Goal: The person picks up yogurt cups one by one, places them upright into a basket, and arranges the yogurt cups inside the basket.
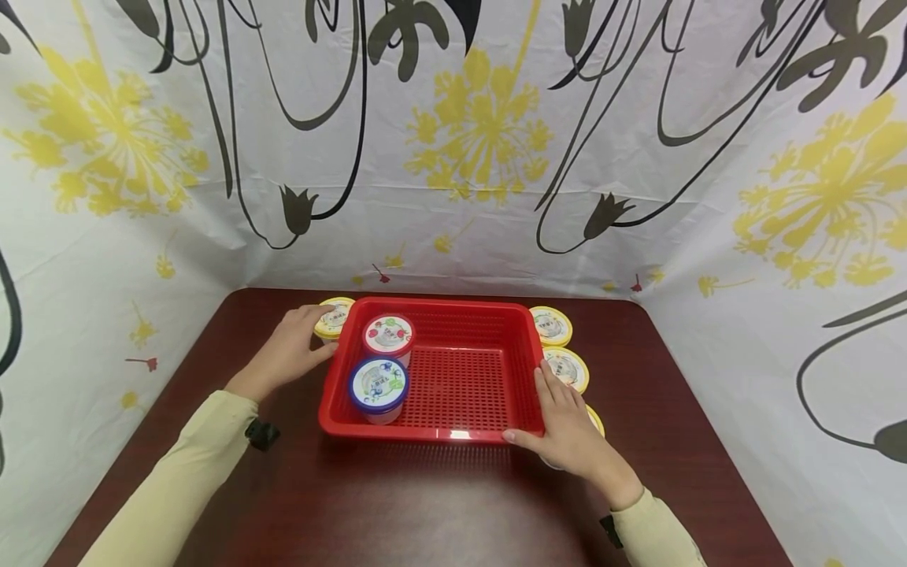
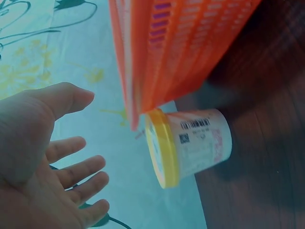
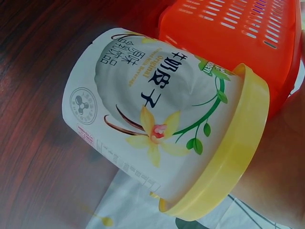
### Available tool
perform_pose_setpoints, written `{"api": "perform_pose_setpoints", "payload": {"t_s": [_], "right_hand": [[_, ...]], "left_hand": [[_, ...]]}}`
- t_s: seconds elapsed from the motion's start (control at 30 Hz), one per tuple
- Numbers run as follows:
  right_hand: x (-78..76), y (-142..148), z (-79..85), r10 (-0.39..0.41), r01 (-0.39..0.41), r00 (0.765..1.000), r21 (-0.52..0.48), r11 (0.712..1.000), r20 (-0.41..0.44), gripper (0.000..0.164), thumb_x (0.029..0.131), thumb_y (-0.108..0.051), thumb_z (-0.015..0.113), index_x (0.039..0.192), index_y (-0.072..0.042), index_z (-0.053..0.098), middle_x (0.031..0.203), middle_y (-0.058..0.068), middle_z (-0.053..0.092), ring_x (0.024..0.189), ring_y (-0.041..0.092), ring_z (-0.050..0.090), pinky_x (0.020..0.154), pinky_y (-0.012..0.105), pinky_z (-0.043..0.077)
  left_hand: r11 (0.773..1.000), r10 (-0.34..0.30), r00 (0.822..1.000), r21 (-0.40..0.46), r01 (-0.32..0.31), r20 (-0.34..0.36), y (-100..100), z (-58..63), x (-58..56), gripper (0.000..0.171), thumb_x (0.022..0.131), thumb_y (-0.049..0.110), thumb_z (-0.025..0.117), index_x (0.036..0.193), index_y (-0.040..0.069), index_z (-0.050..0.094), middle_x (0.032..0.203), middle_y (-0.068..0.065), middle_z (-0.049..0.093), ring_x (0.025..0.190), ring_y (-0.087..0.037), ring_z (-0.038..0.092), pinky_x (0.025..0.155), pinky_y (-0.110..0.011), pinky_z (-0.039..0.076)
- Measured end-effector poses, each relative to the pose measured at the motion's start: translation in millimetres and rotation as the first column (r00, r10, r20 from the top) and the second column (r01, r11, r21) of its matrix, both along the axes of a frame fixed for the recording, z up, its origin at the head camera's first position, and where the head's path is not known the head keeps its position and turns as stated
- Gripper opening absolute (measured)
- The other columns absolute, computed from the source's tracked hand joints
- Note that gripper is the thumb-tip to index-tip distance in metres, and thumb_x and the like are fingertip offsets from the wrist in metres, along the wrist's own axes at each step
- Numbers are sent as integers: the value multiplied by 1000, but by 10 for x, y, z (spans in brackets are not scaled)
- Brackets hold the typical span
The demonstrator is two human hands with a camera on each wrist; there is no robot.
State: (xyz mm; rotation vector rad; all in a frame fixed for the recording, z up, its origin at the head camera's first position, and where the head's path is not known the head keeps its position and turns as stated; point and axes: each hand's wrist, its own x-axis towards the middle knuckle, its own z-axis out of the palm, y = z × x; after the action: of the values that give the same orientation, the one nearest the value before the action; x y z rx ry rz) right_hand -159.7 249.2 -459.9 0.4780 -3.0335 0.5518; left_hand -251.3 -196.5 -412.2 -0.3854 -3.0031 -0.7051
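A red plastic basket [image 1: 418, 432] sits on the table, holding a cup with a red-rimmed lid [image 1: 389, 335] and a cup with a blue-rimmed lid [image 1: 379, 384] at its left side. Left of the basket's back corner stands a yellow-lidded cup [image 1: 335, 318]. My left hand [image 1: 292, 346] reaches beside that cup, and the left wrist view shows its fingers spread with nothing held. On the basket's right rim lie the fairly straight fingers of my right hand [image 1: 575, 431], its thumb at the front corner. A yellow-lidded cup [image 3: 157, 109] fills the right wrist view, beside the basket.
Along the basket's right side stand more yellow-lidded cups: one at the back [image 1: 551, 326], one in the middle [image 1: 567, 370], and one partly behind my right hand [image 1: 595, 420]. The dark wooden table [image 1: 397, 504] meets a patterned cloth [image 1: 453, 260] at the back and sides.
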Motion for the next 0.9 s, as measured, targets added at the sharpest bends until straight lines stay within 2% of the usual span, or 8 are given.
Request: {"api": "perform_pose_setpoints", "payload": {"t_s": [0.13, 0.33, 0.6, 0.9], "right_hand": [[-5, 1, -2, -3, 3, 1000, 1, 1000, 0, 115, 80, -74, 61, 157, 0, 17, 167, 15, 11, 149, 41, 27, 118, 66, 24], [-9, 2, -12, 0, 0, 1000, 1, 1000, -3, 115, 80, -73, 62, 157, 0, 17, 167, 15, 11, 149, 41, 27, 118, 66, 24], [-5, -7, -13, -4, 4, 1000, -4, 1000, -1, 115, 79, -73, 62, 157, 0, 17, 167, 15, 12, 149, 41, 27, 118, 66, 25], [-2, -19, -15, 1, -1, 1000, -7, 1000, -15, 114, 80, -72, 62, 156, 1, 19, 167, 17, 14, 148, 42, 29, 116, 67, 26]], "left_hand": [[1000, -10, 1000, 10, 10, -25, -37, -55, -118, 79, 85, 26, 75, 150, 4, 35, 151, -23, 38, 137, -42, 34, 110, -64, 40], [1000, 5, 1000, 0, -5, 9, -74, -144, -280, 88, 86, 26, 75, 155, 4, 25, 159, -24, 27, 144, -44, 26, 114, -65, 34], [999, -39, 999, -23, 39, -17, -141, -265, -451, 85, 88, 21, 71, 154, -2, 24, 159, -30, 23, 146, -49, 23, 118, -67, 25], [998, -54, 997, -32, 56, 52, -181, -405, -577, 89, 87, 21, 71, 155, -1, 19, 161, -31, 16, 148, -51, 17, 118, -69, 21]]}}
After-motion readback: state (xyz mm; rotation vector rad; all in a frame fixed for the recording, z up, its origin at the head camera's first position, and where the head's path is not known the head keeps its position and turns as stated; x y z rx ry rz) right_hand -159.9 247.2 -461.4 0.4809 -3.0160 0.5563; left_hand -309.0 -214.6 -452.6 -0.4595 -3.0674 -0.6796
